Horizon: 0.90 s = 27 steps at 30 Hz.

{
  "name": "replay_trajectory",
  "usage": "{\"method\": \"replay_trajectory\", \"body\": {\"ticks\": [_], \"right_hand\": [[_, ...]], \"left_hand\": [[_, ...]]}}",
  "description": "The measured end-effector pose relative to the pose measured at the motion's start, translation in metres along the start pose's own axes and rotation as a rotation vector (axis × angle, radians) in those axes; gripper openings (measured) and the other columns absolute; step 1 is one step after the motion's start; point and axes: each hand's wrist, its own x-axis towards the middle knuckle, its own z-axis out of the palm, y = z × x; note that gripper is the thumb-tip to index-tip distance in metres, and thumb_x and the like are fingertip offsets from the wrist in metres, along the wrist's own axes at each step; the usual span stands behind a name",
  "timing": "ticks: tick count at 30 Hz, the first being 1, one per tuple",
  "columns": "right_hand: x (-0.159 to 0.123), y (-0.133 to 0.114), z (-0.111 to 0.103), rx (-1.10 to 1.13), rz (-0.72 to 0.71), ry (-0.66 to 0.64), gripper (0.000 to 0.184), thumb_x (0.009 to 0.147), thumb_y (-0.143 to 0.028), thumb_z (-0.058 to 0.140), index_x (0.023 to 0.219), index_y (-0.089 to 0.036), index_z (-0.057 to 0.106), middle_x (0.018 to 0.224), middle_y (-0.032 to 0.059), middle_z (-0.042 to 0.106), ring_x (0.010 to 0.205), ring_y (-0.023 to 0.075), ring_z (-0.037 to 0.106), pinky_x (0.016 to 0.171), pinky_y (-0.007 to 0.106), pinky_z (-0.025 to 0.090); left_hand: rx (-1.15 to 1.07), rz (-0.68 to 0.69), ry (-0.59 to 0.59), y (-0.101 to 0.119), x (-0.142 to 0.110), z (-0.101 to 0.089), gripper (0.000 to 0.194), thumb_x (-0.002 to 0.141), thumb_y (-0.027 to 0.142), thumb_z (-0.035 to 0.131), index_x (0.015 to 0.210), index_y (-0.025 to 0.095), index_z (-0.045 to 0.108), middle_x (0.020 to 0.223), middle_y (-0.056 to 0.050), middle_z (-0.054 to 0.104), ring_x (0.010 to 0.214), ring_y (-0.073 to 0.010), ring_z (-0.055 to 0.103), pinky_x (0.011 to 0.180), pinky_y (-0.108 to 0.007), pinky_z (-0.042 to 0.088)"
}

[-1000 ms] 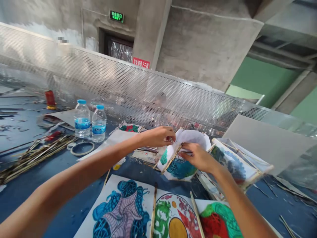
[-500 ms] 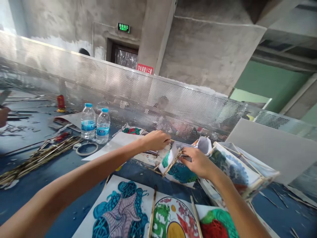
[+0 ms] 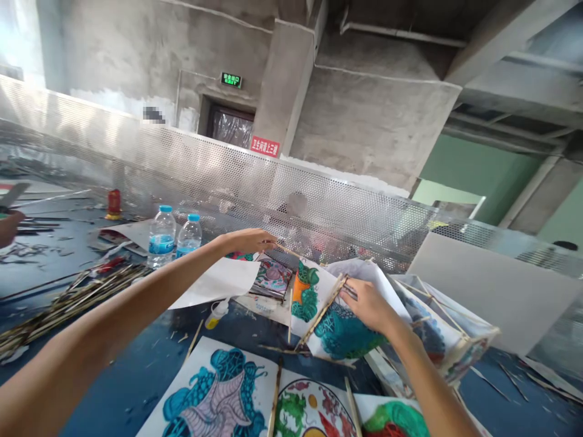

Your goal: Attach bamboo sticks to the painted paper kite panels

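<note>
Containers: two clear bottles (image 3: 161, 237) with blue caps and blue labels stand upright side by side on the counter (image 3: 136, 367), liquid level too indistinct to read; a small squeeze bottle (image 3: 216, 314), white above and yellow below, sits nearer, contents not determinable; a red container (image 3: 113, 204) with a yellow base stands farther left. Left grip (image 3: 252, 241): fingers pinched closed on the end of a thin stick (image 3: 288, 250), which runs rightward to the top of the orange-and-teal panel (image 3: 307, 296). Right grip (image 3: 368, 303): fingers closed on the upper part of a stick edge of the painted paper frame (image 3: 348, 331); the frame is tilted, mostly left of and below this hand, contact with the counter uncertain. Room: a second frame (image 3: 444, 312) lies just beyond the right wrist, the perforated screen (image 3: 218, 164) bounds the far side, painted sheets (image 3: 223, 391) occupy the near edge, and a strip of blue counter runs between those sheets and the held frame
</note>
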Motion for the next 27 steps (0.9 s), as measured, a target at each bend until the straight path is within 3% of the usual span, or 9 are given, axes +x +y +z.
{"method": "replay_trajectory", "body": {"ticks": [9,13,16,19,23,25,27], "right_hand": [[0.002,-0.003,-0.001,-0.033,-0.016,0.046,0.029,0.099,-0.040,0.046,0.101,-0.021,0.067,0.104,0.0096,0.074,0.101,0.0275,0.068,0.086,0.038,0.049],[0.004,0.017,-0.001,-0.078,0.001,0.109,0.029,0.095,-0.041,0.045,0.093,-0.021,0.066,0.097,0.0098,0.073,0.095,0.0274,0.068,0.085,0.037,0.046],[0.008,0.036,0.000,-0.110,0.051,0.192,0.030,0.091,-0.043,0.044,0.087,-0.020,0.064,0.091,0.0119,0.072,0.089,0.0295,0.067,0.082,0.039,0.045],[0.014,0.044,0.005,-0.098,0.057,0.244,0.034,0.091,-0.049,0.044,0.087,-0.021,0.063,0.093,0.0127,0.072,0.092,0.0302,0.067,0.084,0.039,0.045],[0.019,0.043,0.013,-0.039,0.033,0.252,0.036,0.088,-0.053,0.049,0.088,-0.021,0.066,0.090,0.0126,0.073,0.089,0.0318,0.069,0.081,0.040,0.046],[0.021,0.043,0.014,-0.005,0.028,0.245,0.038,0.085,-0.055,0.052,0.089,-0.021,0.068,0.089,0.0126,0.074,0.087,0.0330,0.069,0.079,0.041,0.047],[0.024,0.042,0.014,0.027,0.029,0.242,0.042,0.084,-0.057,0.054,0.094,-0.020,0.071,0.093,0.0132,0.075,0.090,0.0343,0.070,0.081,0.043,0.049]], "left_hand": [[-0.024,-0.090,0.012,-0.019,-0.052,-0.045,0.041,0.109,0.045,0.047,0.084,0.017,0.061,0.069,0.001,0.059,0.058,-0.0122,0.051,0.058,-0.025,0.041],[0.033,-0.186,0.130,-0.029,-0.077,-0.077,0.042,0.107,0.040,0.045,0.075,0.017,0.057,0.066,0.000,0.058,0.059,-0.0133,0.051,0.061,-0.026,0.040],[0.106,-0.249,0.229,-0.011,-0.100,-0.101,0.040,0.104,0.034,0.042,0.071,0.018,0.057,0.067,-0.002,0.062,0.061,-0.0133,0.054,0.063,-0.026,0.039],[0.224,-0.345,0.336,0.025,-0.144,-0.112,0.040,0.104,0.038,0.042,0.073,0.019,0.060,0.066,-0.001,0.062,0.058,-0.0128,0.052,0.063,-0.028,0.034],[0.392,-0.591,0.508,0.065,-0.240,-0.089,0.052,0.107,0.043,0.032,0.072,0.018,0.061,0.066,-0.001,0.064,0.062,-0.0132,0.055,0.068,-0.028,0.035],[0.456,-0.726,0.543,0.077,-0.287,-0.063,0.052,0.105,0.045,0.037,0.070,0.018,0.063,0.055,-0.001,0.057,0.053,-0.0150,0.053,0.062,-0.028,0.030],[0.487,-0.791,0.577,0.084,-0.323,-0.032,0.039,0.103,0.044,0.045,0.085,0.022,0.072,0.056,-0.001,0.058,0.049,-0.0181,0.053,0.057,-0.026,0.025]]}}
